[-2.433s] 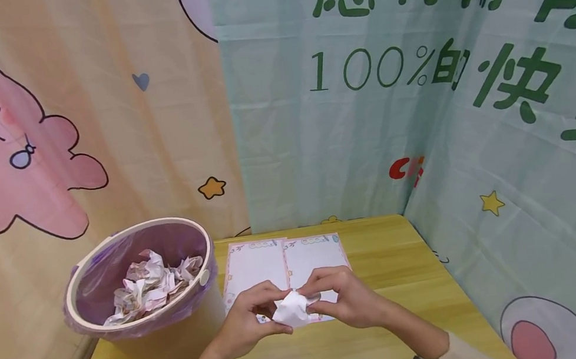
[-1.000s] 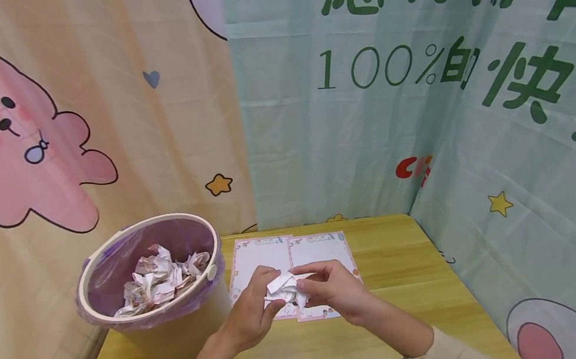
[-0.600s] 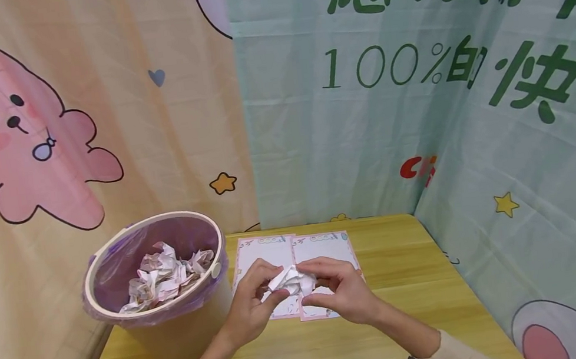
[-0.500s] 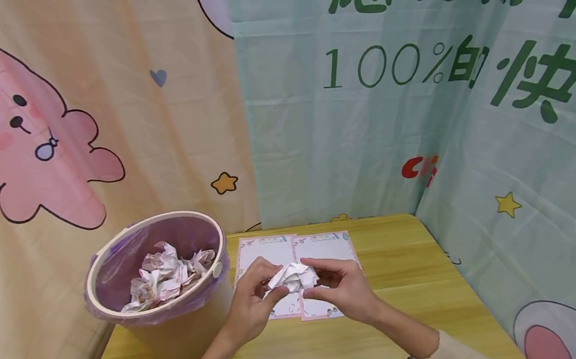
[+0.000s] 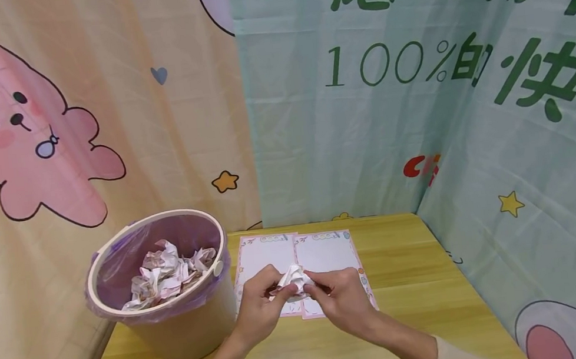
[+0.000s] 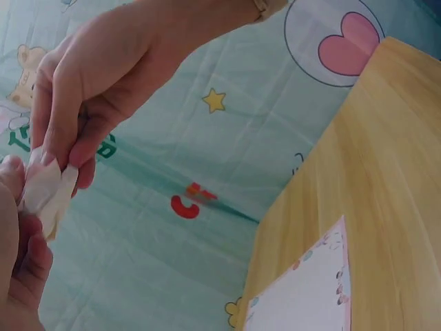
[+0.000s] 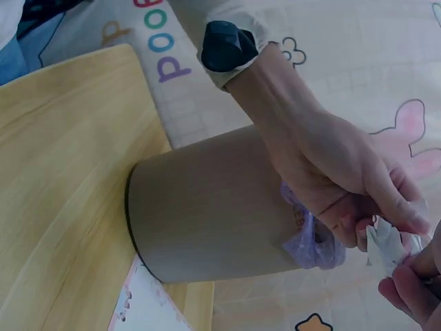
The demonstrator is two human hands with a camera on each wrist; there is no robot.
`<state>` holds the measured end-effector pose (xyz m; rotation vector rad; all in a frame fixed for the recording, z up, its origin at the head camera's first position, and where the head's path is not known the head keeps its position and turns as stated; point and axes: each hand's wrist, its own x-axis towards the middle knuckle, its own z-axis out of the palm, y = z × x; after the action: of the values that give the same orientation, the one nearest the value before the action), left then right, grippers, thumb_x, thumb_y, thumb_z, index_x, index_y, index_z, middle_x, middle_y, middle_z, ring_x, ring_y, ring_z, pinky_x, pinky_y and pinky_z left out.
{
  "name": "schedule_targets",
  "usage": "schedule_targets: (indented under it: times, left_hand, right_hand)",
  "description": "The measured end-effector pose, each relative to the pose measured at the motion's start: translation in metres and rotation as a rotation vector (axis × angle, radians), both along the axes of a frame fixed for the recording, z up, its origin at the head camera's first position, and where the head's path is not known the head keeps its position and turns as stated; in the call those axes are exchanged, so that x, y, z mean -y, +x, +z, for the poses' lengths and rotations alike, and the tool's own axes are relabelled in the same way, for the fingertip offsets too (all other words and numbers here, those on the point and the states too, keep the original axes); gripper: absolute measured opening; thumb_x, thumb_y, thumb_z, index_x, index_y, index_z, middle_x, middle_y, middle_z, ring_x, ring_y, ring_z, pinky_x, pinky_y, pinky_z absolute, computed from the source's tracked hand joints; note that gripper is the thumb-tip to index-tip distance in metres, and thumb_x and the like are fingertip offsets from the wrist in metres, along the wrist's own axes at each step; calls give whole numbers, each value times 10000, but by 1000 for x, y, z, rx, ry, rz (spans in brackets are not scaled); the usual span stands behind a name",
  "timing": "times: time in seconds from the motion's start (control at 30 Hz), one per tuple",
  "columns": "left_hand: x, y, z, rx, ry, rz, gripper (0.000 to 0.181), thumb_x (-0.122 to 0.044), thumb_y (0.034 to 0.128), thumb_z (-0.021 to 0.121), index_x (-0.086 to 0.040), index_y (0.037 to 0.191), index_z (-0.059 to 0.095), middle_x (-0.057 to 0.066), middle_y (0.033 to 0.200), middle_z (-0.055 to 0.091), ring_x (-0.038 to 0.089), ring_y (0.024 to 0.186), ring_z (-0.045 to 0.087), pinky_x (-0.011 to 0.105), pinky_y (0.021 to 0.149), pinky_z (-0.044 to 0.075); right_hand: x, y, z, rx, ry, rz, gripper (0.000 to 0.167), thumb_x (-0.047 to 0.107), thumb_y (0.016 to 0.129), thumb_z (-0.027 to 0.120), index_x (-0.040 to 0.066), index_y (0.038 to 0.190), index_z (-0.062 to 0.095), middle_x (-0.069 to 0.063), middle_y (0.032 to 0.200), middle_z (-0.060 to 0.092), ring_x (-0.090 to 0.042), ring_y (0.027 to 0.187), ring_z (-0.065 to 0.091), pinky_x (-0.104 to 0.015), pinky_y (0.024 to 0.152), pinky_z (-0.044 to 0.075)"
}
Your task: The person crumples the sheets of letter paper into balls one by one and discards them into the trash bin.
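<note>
A crumpled ball of white paper [image 5: 295, 278] is held between both hands, above two sheets lying on the table. My left hand [image 5: 260, 308] pinches its left side with thumb and curled fingers. From the other side my right hand [image 5: 345, 300] grips it, the two thumbs close together. The left wrist view has the crumpled paper [image 6: 49, 194] at its left edge, partly covered by fingers. In the right wrist view the paper [image 7: 387, 245] pokes out between the fingertips.
At the left of the table [image 5: 417, 330] stands a beige bin [image 5: 187, 327] with a purple liner, holding several crumpled papers [image 5: 163, 276]. Two pink-bordered sheets, left [image 5: 262, 256] and right [image 5: 325, 252], lie side by side behind the hands. Printed curtains [image 5: 310, 141] hang around the table.
The paper has been turned and squeezed into a smaller wad. Both hands have drawn closer together around it. The head view has shifted slightly; the bin and sheets stay put.
</note>
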<state>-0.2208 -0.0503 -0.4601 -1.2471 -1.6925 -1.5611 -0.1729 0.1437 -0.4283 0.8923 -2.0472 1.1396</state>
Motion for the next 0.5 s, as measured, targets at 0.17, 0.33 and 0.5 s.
schedule_targets:
  times: [0.17, 0.33, 0.5]
  left_hand:
    - [-15, 1, -10, -67, 19, 265, 279, 74, 784, 831, -119, 816, 632, -9, 701, 479, 98, 604, 431, 218, 482, 367]
    - [-19, -3, -16, -46, 45, 300, 256, 85, 799, 817, -109, 808, 649, -2, 695, 511, 107, 604, 456, 202, 479, 379]
    - [-15, -7, -18, 19, -18, 260, 261, 47, 845, 805, -135, 811, 621, -23, 715, 493, 81, 632, 450, 168, 502, 390]
  right_hand:
    - [18, 1, -12, -226, 137, -324, 276, -156, 726, 820, -97, 993, 778, -70, 677, 719, -54, 508, 586, -166, 443, 459]
    - [20, -4, -19, -237, 177, -380, 290, -124, 728, 848, -84, 1008, 783, -77, 661, 713, -76, 487, 596, -155, 428, 441]
    - [10, -12, -25, -173, 179, -305, 266, -98, 774, 834, -75, 1034, 781, -50, 707, 731, -35, 544, 610, -127, 490, 484]
